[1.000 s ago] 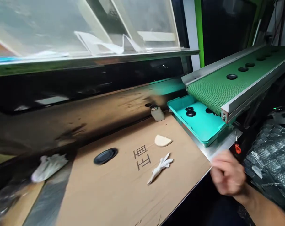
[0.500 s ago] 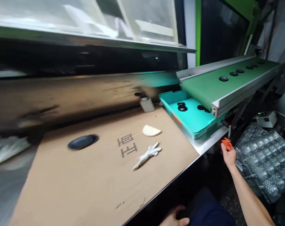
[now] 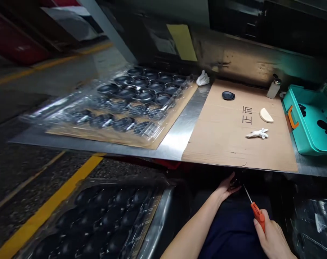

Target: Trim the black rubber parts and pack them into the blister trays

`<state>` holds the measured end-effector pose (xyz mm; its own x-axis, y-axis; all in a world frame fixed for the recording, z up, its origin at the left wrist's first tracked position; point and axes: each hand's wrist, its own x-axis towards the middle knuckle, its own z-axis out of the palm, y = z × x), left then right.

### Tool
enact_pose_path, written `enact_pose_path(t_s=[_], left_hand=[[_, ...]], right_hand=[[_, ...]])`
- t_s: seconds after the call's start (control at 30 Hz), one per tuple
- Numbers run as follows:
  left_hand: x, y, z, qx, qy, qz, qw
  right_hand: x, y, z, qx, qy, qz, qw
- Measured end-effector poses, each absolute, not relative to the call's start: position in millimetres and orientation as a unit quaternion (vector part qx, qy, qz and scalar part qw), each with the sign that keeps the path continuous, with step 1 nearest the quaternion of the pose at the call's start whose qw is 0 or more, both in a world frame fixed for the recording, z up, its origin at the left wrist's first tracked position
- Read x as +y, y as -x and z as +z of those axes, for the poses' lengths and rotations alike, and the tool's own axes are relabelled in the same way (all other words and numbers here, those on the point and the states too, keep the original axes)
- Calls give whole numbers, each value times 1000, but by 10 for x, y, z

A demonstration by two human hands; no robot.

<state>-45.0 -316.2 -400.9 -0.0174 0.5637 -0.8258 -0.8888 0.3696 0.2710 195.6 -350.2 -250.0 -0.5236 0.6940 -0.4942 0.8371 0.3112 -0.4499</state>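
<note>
Far left: clear tray (image 3: 55, 104) of black round parts (image 3: 127, 92), sitting on metal table (image 3: 177, 138). Near left, lower down: another clear tray (image 3: 145, 212), also loaded. White rag (image 3: 202, 78) far back, then black lid (image 3: 228, 95) on cardboard (image 3: 210, 138). Left hand (image 3: 226, 187) just below table edge, fingers apart; too dark to tell if it's gripping anything. Right hand (image 3: 274, 235) clamped on orange-handled tool (image 3: 258, 216), thin tip pointing far-left, near left hand. White glove (image 3: 257, 133), cream half-moon piece (image 3: 266, 115), bottle (image 3: 273, 89) on cardboard's right. Far right: teal bin (image 3: 303, 138), few black bits inside.
</note>
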Motion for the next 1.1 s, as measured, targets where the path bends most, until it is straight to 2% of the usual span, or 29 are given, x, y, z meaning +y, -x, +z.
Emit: enact_pose_path(t_s=[0.1, 0.27, 0.47, 0.67, 0.9, 1.1], left_hand=[[-3188, 507, -4035, 487, 170, 540, 665], [-3234, 517, -4080, 517, 124, 546, 648], [-3262, 354, -4054, 549, 19, 579, 603], [-3303, 271, -4025, 596, -157, 553, 560], [-3251, 398, -4099, 550, 80, 572, 603], [-3221, 534, -4099, 530, 151, 535, 640]], right_hand=[[-3464, -1771, -2566, 830, -478, -226, 175], [-3408, -1604, -2478, 831, -445, -238, 234], [-3328, -1574, -2330, 815, -470, -241, 240], [-3287, -1533, -2275, 802, -494, -238, 239], [-3423, -1436, -2305, 807, -471, -268, 235], [-3458, -1400, -2367, 804, -480, -267, 229]])
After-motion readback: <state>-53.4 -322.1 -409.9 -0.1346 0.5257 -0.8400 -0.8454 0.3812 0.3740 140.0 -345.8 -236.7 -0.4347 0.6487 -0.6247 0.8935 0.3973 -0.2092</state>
